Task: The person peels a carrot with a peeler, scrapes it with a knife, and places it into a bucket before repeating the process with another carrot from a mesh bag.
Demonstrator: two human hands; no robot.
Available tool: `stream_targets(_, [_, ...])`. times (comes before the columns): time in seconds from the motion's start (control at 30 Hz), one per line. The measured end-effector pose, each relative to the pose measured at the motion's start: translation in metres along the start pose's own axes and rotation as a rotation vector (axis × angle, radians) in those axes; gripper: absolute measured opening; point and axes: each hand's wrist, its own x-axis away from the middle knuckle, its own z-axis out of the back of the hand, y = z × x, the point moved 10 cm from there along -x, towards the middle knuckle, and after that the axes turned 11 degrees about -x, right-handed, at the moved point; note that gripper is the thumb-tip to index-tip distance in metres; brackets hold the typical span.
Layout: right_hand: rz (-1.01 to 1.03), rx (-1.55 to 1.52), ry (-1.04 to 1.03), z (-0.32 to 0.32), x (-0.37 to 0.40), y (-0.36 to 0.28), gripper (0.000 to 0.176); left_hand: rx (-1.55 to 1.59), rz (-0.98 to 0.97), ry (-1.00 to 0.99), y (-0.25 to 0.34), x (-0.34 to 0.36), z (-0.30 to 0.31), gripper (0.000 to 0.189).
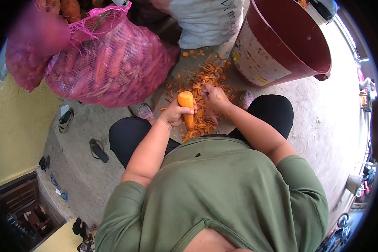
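My left hand [173, 113] is wrapped round a peeled orange carrot [186, 101], its thick cut end facing up and its narrower end pointing toward my body. Just to the right, my right hand [216, 100] is closed, fingers curled in; whatever it grips is too small and shadowed to make out. A scrap of orange peel clings to the back of that hand. Under and beyond both hands, a heap of carrot peelings [212, 75] is scattered over the concrete floor between my feet.
A pink mesh sack [113, 63] full of carrots lies at the front left. A white sack [210, 21] stands straight ahead, beside a large dark red tub [260, 50] at the front right. Loose sandals [98, 150] lie on the floor to the left, near a yellow wall [21, 130].
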Motion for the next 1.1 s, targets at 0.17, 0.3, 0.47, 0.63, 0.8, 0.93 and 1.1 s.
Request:
stream_targets(0.17, [0.099,0.074,-0.206,-0.012,0.019,-0.047,0.017,0.070,0.029,0.042,0.000,0.002,0.004,0.034])
stream_targets(0.3, [0.100,0.135,-0.223,-0.017,0.019,-0.042,0.017,0.053,0.022,0.013,0.003,0.004,-0.002,0.033])
stream_targets(0.47, [-0.247,0.285,-0.226,-0.020,-0.002,0.063,0.019,0.020,-0.052,-0.278,0.012,0.009,-0.026,0.031])
stream_targets(0.63, [-0.294,0.407,-0.207,-0.013,-0.001,0.099,0.026,-0.075,0.171,-0.143,-0.018,0.002,-0.024,0.024])
stream_targets(0.8, [-0.273,0.449,-0.401,-0.039,0.009,0.101,0.026,-0.260,0.212,0.112,0.042,-0.044,-0.028,0.020])
stream_targets(0.93, [-0.374,0.471,-0.473,-0.029,0.013,0.091,0.022,-0.020,-0.452,-0.175,0.209,-0.040,-0.152,0.037])
stream_targets(1.1, [-0.248,0.432,-0.319,-0.017,0.005,0.102,0.022,-0.496,-0.603,0.090,0.302,0.011,-0.179,0.026])
